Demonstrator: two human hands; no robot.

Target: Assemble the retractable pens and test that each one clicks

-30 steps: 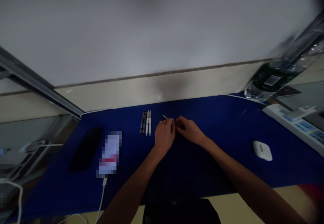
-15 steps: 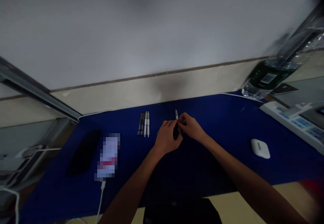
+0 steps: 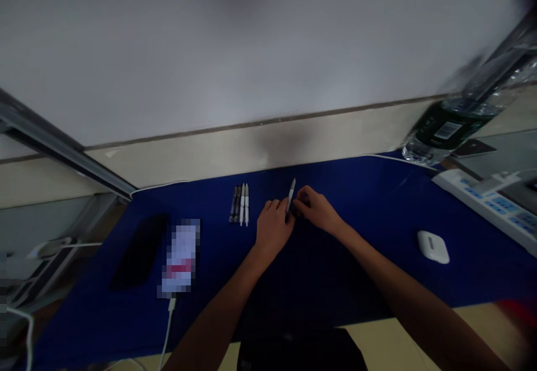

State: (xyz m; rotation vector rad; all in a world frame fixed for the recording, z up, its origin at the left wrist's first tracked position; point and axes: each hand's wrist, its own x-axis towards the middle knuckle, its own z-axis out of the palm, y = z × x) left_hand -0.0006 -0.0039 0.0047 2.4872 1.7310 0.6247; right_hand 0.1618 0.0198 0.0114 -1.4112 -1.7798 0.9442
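Note:
My left hand [image 3: 272, 228] and my right hand [image 3: 316, 210] meet over the blue mat [image 3: 369, 203], fingers curled. Between them they pinch a slim white pen [image 3: 291, 192] whose tip sticks up and away from me. Which hand bears most of the grip is hard to tell; both touch it. Just left of my left hand, several pens [image 3: 240, 203], dark and white, lie side by side in a neat row on the mat.
A phone [image 3: 179, 256] on a white cable and a dark flat object [image 3: 140, 250] lie at the left. A white earbud case [image 3: 433, 246] sits at the right, a power strip [image 3: 486, 203] and a water bottle [image 3: 453, 127] beyond it. A wall stands behind.
The pen lay nearly flat, pointing left, a second ago; it has since swung upright between my fingers. Both hands stayed in place over the mat.

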